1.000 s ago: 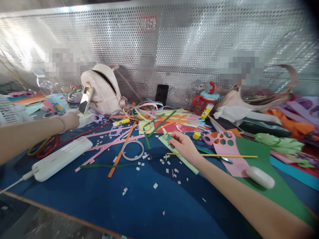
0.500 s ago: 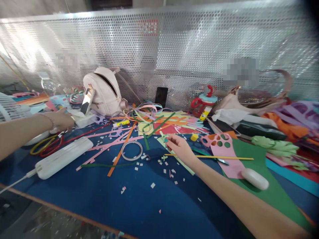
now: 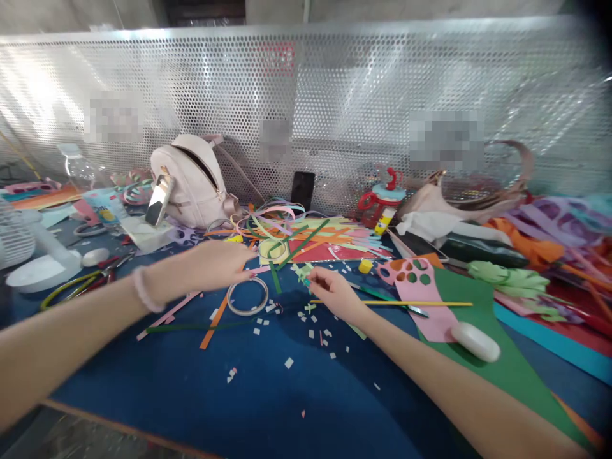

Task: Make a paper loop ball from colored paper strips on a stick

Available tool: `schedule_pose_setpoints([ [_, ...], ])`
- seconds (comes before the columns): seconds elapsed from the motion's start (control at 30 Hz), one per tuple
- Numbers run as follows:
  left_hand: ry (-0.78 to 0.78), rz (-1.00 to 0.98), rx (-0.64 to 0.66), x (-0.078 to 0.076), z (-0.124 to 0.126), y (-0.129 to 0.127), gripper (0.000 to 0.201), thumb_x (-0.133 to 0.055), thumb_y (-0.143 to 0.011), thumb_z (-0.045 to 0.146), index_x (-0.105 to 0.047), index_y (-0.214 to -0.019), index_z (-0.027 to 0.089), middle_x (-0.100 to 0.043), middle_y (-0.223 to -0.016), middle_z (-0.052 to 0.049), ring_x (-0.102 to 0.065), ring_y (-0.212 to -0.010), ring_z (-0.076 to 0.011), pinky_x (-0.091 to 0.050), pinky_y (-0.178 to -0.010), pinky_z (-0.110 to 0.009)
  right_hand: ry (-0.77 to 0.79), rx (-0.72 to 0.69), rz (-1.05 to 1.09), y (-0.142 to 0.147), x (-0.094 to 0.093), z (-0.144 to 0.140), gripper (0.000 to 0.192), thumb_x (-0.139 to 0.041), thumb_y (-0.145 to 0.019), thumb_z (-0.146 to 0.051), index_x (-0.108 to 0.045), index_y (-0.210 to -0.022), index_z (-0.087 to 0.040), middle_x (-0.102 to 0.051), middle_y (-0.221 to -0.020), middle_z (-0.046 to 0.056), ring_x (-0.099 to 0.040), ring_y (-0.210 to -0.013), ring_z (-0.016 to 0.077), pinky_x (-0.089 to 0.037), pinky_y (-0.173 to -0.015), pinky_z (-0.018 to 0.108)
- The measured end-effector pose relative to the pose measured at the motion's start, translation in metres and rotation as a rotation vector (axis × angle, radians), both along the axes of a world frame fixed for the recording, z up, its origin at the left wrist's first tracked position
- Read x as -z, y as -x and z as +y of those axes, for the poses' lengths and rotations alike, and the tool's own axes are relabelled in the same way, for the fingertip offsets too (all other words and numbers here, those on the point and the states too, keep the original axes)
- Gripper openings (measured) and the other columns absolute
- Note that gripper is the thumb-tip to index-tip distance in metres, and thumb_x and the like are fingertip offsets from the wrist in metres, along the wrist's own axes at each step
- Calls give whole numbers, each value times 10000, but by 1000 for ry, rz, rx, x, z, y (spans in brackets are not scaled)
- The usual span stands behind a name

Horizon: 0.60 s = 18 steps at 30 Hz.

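Big blue table point(image 3: 268, 408) w/ paper bits all over, and a shiny metal wall w/ holes point(image 3: 335, 108) at the back. Pink backpack point(image 3: 189, 182) leans on that wall, phone point(image 3: 158, 199) propped on it. Green paper sheet point(image 3: 497, 319) lies on the right, pink paper w/ round holes point(image 3: 421, 287) on top of it.

Step in hand looks like picking a small paper piece out of the pile. Next move prob. needs both hands close together at the middle, w/ a soft grip so the piece won't tear.

Left hand point(image 3: 215, 264) is flat and low over the strips, fingers stretched out & near together, holding nothing, just by the clear tape ring point(image 3: 247, 296). Right hand point(image 3: 335, 294) pinches a little light green paper piece point(image 3: 303, 273) w/ thumb & finger, mid-table, just right of the tape ring.
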<state>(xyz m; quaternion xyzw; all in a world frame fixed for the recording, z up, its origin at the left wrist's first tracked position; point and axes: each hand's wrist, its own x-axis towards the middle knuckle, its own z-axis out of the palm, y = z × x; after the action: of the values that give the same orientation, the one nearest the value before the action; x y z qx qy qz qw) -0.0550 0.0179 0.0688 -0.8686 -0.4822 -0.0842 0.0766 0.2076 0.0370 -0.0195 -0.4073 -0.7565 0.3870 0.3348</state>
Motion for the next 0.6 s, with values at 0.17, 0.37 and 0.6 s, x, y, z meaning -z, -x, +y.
schedule_pose_setpoints([
  [0.17, 18, -26, 341, 40, 4, -49, 380, -529, -864, 286, -504, -1228, 180, -580, -1237, -75, -539, -1114, -195, -395, -948, -319, -21, -125, -66, 0, -8, -7, 99, -491, -785, -237, -479, -699, -190, -442, -644, -37, -390, -588, 102, -330, -574, 234],
  [0.37, 91, -256, 335, 72, -4, -45, 246, -394, -927, 253, -605, -1027, 176, -693, -929, -47, -638, -827, -156, -461, -740, -261, 48, -176, -88, 6, -15, -16, 138, -492, -820, -283, -501, -726, -184, -432, -621, -46, -384, -546, 84, -324, -516, 206],
  [0.6, -8, -410, 369, 80, -22, -53, 340, -270, -950, 228, -602, -905, 169, -674, -718, -28, -603, -643, -141, -435, -599, -246, 192, -254, -68, 8, -15, -20, 100, -549, -773, -193, -548, -676, -167, -571, -613, -22, -525, -580, 95, -392, -556, 197],
])
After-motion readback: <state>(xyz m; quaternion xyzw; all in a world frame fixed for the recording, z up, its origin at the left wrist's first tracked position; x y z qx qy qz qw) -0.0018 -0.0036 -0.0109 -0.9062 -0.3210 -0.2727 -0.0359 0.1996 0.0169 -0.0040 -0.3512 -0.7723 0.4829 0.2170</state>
